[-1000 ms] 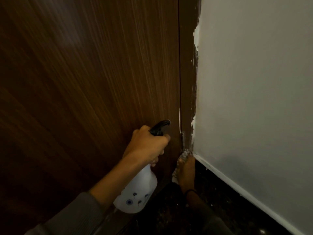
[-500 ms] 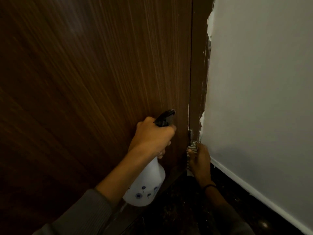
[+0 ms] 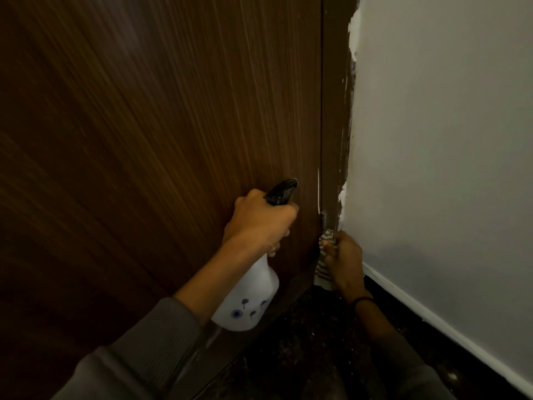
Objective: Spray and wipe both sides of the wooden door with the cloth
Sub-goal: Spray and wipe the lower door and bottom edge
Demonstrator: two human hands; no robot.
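Left hand grasps spray bottle at centre; right hand clutches cloth at door edge; white wall crowds right; dark floor below.

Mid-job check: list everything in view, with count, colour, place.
wooden door: one, dark brown, left and centre.
door frame: one, brown, right of the door.
wall: one, pale grey, right.
skirting: one, white, wall's foot.
floor: one, dark, bottom.
spray bottle: one, white, black head, by the door.
cloth: one, striped grey-white, low at the frame.
left hand: one, grips the spray bottle.
right hand: one, holds the cloth.
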